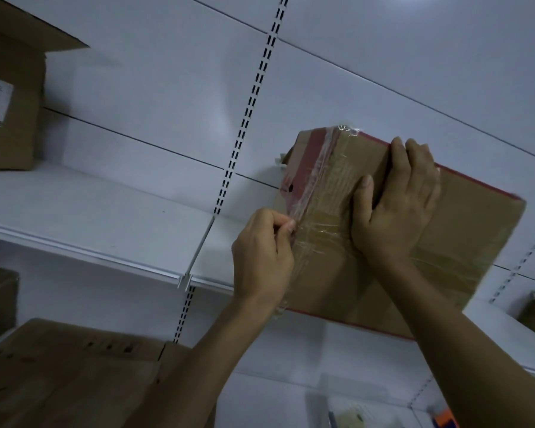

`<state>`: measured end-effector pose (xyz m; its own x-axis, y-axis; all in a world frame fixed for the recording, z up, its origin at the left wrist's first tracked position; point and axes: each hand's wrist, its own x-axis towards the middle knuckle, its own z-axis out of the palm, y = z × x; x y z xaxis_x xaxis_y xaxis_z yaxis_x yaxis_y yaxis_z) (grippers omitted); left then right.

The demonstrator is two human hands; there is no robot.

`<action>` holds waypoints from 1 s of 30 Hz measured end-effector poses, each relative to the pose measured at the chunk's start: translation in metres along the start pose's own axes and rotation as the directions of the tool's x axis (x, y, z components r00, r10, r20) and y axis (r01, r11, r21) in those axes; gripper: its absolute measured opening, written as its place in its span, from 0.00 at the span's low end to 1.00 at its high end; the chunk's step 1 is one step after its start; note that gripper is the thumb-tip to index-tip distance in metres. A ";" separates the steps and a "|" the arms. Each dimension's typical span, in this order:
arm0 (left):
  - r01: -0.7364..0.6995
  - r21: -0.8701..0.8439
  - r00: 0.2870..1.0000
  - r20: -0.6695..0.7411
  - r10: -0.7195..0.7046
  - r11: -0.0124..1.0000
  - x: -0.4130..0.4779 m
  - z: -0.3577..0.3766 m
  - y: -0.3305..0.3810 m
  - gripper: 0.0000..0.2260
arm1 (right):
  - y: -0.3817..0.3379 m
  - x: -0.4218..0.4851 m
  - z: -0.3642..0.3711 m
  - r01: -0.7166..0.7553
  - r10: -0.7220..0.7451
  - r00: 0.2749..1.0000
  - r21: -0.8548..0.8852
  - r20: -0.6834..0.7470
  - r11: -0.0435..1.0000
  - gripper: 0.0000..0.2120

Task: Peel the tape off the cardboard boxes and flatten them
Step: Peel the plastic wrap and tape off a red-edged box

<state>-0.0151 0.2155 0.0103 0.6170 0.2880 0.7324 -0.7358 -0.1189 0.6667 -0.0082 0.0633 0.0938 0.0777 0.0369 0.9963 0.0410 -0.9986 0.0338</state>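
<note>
You hold the cardboard box (464,242) tilted in front of the white shelf (90,205); it is assembled and mostly taped. Your right hand (396,205) grips its upper edge, fingers hooked over. Your left hand (263,257) pinches the clear tape (309,193) at the corner seam. By the look of it, peeling is barely begun and the flattening is all ahead.
</note>
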 end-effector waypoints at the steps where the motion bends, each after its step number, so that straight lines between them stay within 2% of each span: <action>1: -0.007 -0.002 1.000 -0.002 0.007 1.000 -0.001 -0.002 0.002 0.02 | 0.001 0.000 0.001 0.001 -0.001 1.000 -0.001 -0.001 1.000 0.26; 5: 0.036 -0.035 0.999 -0.010 -0.036 0.999 -0.004 -0.004 0.007 0.02 | 0.001 0.001 0.000 0.004 -0.004 1.000 -0.015 0.002 1.000 0.27; 8: 0.084 -0.096 0.996 -0.005 -0.085 0.992 -0.009 -0.003 0.012 0.06 | 0.005 0.002 -0.003 -0.001 0.001 1.000 -0.004 0.006 1.000 0.27; 11: 0.218 -0.227 0.976 0.055 -0.211 0.949 -0.009 -0.002 0.013 0.08 | 0.009 0.004 -0.007 0.004 -0.004 1.000 0.011 0.014 1.000 0.27; 12: 0.309 -0.319 0.951 0.090 -0.296 0.896 -0.006 -0.002 0.012 0.07 | 0.009 0.004 -0.008 0.005 -0.005 1.000 0.021 0.017 1.000 0.27; 14: 0.473 -0.504 0.876 0.182 -0.446 0.723 -0.001 -0.003 0.010 0.05 | 0.007 0.002 -0.008 -0.007 0.005 1.000 0.045 0.029 0.999 0.27; 16: 0.550 -0.639 0.800 0.218 -0.559 0.538 0.001 -0.008 0.005 0.06 | 0.005 0.001 -0.006 -0.010 0.008 0.999 0.043 0.040 0.999 0.26; 17: 0.574 -0.661 0.761 0.214 -0.612 0.483 -0.002 -0.012 0.000 0.06 | 0.003 0.001 -0.005 -0.009 0.008 0.999 0.031 0.042 0.999 0.26; 18: 0.601 -0.634 0.735 0.199 -0.649 0.487 -0.007 -0.017 -0.006 0.05 | 0.002 0.001 -0.004 -0.009 0.009 0.999 0.018 0.041 1.000 0.26; 20: 0.628 -0.426 0.759 0.152 -0.633 0.651 -0.024 -0.028 -0.022 0.03 | 0.001 0.001 0.000 -0.015 0.015 0.999 0.003 0.042 1.000 0.26; 22: 0.544 -0.100 0.836 0.143 -0.529 0.833 -0.043 -0.036 -0.033 0.11 | 0.000 0.002 0.003 -0.015 0.015 0.999 0.006 0.038 1.000 0.26; 23: 0.484 0.028 0.863 0.147 -0.483 0.874 -0.049 -0.039 -0.037 0.17 | 0.000 0.002 0.004 -0.014 0.013 0.999 0.009 0.034 1.000 0.26; 25: 0.410 0.185 0.881 0.174 -0.440 0.893 -0.053 -0.040 -0.039 0.25 | 0.001 0.001 0.005 -0.006 0.006 1.000 0.011 0.025 1.000 0.26; 27: 0.384 0.324 0.861 0.212 -0.462 0.865 -0.050 -0.041 -0.038 0.30 | 0.001 0.000 0.005 -0.006 0.006 1.000 0.011 0.019 1.000 0.26; 30: 0.212 0.530 0.900 0.221 -0.375 0.821 -0.061 -0.042 -0.038 0.31 | 0.000 -0.001 0.005 -0.010 0.010 1.000 -0.001 0.016 1.000 0.26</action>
<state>-0.0362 0.2429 -0.0657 0.8932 0.0934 0.4398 -0.3254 -0.5407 0.7757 -0.0037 0.0632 0.0924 0.0938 0.0275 0.9952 0.0392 -0.9989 0.0239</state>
